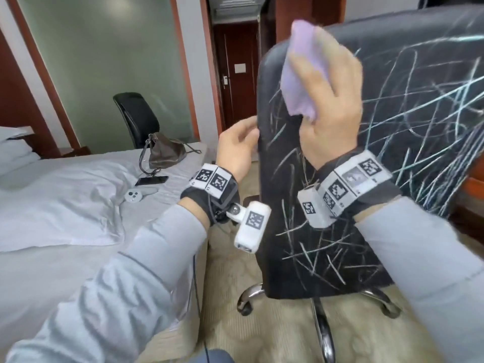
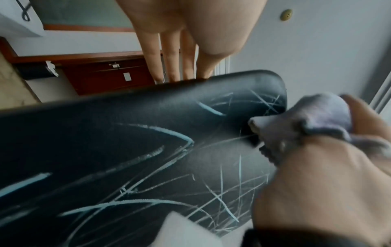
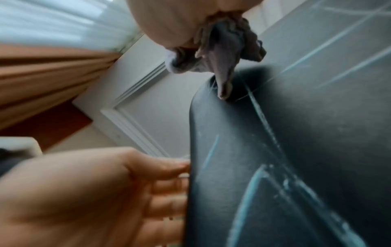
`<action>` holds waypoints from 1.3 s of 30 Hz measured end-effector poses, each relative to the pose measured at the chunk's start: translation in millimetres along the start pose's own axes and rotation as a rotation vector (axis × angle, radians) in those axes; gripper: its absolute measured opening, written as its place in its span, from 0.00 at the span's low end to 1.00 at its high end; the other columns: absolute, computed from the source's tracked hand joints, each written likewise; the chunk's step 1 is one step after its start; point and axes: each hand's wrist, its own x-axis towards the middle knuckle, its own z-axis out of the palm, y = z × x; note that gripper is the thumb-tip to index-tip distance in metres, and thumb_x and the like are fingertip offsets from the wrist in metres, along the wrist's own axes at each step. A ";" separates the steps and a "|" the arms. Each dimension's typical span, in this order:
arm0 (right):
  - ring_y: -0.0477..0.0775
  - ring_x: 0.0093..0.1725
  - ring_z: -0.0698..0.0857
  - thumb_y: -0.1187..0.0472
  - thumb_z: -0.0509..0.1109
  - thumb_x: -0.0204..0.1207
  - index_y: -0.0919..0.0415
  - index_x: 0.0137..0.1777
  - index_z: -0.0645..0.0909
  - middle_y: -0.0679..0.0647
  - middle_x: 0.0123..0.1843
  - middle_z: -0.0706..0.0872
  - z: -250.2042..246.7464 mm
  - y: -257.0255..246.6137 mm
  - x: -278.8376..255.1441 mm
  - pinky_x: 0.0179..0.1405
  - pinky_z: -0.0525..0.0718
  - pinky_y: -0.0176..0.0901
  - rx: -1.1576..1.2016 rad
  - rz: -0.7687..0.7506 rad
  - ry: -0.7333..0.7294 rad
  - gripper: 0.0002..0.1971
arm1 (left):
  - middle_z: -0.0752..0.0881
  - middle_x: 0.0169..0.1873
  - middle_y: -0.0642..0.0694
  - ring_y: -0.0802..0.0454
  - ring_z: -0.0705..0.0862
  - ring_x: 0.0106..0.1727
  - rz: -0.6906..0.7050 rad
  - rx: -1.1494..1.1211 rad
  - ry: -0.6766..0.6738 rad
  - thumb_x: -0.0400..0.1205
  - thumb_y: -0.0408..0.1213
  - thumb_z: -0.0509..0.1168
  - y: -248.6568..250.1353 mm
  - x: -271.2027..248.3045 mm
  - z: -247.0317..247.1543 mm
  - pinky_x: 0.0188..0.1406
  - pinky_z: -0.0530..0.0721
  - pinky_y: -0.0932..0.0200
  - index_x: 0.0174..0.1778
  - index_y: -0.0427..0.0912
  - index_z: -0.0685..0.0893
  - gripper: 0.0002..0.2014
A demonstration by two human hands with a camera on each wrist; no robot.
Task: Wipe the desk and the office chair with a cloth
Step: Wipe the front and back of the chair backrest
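Note:
A black office chair (image 1: 392, 179) stands with its back toward me, covered in pale scribble marks. My right hand (image 1: 327, 82) grips a bunched lilac cloth (image 1: 303, 82) and presses it on the upper left part of the chair back. In the right wrist view the cloth (image 3: 222, 55) hangs from the palm onto the chair's rounded corner (image 3: 296, 150). My left hand (image 1: 248, 132) holds the chair's left edge, thumb in front, fingers (image 2: 173, 63) reaching behind the edge (image 2: 127, 142). The left wrist view also shows the cloth (image 2: 317, 120).
A bed (image 1: 52, 205) with white bedding lies at the left, bearing a brown bag (image 1: 165, 150), a phone (image 1: 152, 180) and a grey controller (image 1: 135, 195). A second black chair (image 1: 136, 116) stands behind it. The chrome chair base (image 1: 322, 323) spreads over the carpet. A dark door (image 1: 235, 61) is beyond.

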 end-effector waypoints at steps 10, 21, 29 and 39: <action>0.72 0.86 0.54 0.86 0.69 0.59 0.68 0.83 0.63 0.68 0.86 0.59 26.0 0.0 -147.5 0.83 0.57 0.70 -0.141 -0.095 -0.663 0.48 | 0.87 0.51 0.51 0.74 0.87 0.41 -0.020 -0.179 -0.052 0.88 0.23 0.59 -4.3 7.3 1.2 0.50 0.85 0.72 0.66 0.46 0.80 0.16; 0.75 0.85 0.50 0.59 0.70 0.77 0.69 0.83 0.65 0.72 0.85 0.57 53.6 -14.1 -49.6 0.83 0.49 0.72 -0.107 0.003 -0.417 0.35 | 0.91 0.54 0.39 0.49 0.89 0.54 -0.010 -0.251 -0.117 0.88 0.26 0.60 -18.9 18.9 -8.1 0.59 0.86 0.51 0.64 0.32 0.86 0.13; 0.62 0.88 0.45 0.74 0.71 0.75 0.63 0.85 0.63 0.57 0.88 0.51 40.4 -10.8 -176.4 0.86 0.46 0.61 -0.157 -0.024 -0.659 0.38 | 0.92 0.46 0.50 0.51 0.89 0.53 0.031 -0.178 -0.077 0.85 0.48 0.66 -24.7 30.9 -4.0 0.61 0.86 0.47 0.52 0.37 0.89 0.17; 0.73 0.86 0.49 0.86 0.58 0.68 0.73 0.84 0.58 0.69 0.86 0.57 61.0 -5.3 -67.6 0.83 0.52 0.71 -0.103 0.101 -0.364 0.41 | 0.85 0.35 0.60 0.67 0.81 0.40 0.121 -0.055 -0.063 0.90 0.41 0.61 -39.8 44.0 -8.6 0.48 0.81 0.59 0.48 0.42 0.86 0.11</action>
